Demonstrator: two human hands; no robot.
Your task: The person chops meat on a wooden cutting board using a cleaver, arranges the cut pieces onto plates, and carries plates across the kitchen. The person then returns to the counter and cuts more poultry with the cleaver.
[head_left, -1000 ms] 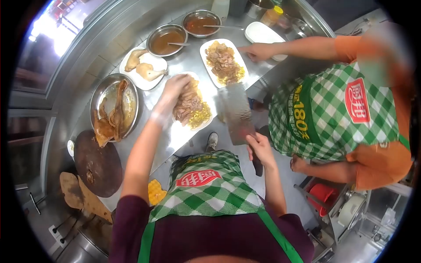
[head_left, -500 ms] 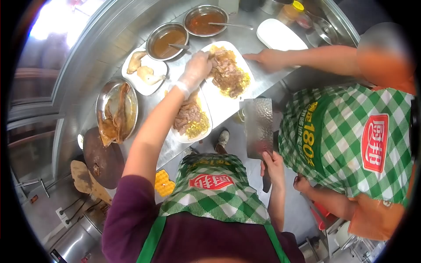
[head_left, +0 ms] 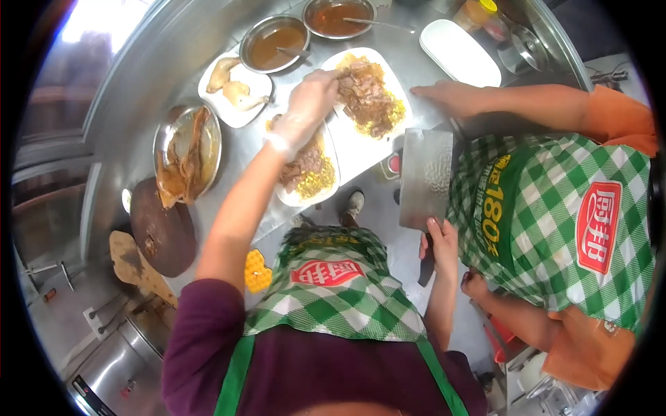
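My left hand [head_left: 311,99], in a clear glove, touches the left edge of the meat [head_left: 365,93] on the right-hand white plate [head_left: 338,149]. Its fingers are bent together, and whatever is between them is too small to name. Below that wrist lies a second plate of sliced meat and yellow bits [head_left: 309,177], partly covered by my forearm. My right hand [head_left: 441,243] grips the handle of a wide cleaver [head_left: 425,177], whose blade points up beside the counter edge.
A co-worker's hand [head_left: 447,97] rests near the right plate, by stacked white dishes [head_left: 459,54]. Two sauce bowls [head_left: 276,46] stand at the back. Poultry pieces [head_left: 236,93], a metal dish [head_left: 165,142] and a round chopping board [head_left: 163,229] are at the left.
My left hand has gone from the left plate's meat to the right plate's. My right hand has shifted rightward with the cleaver. The co-worker's hand has drawn slightly away from the plate.
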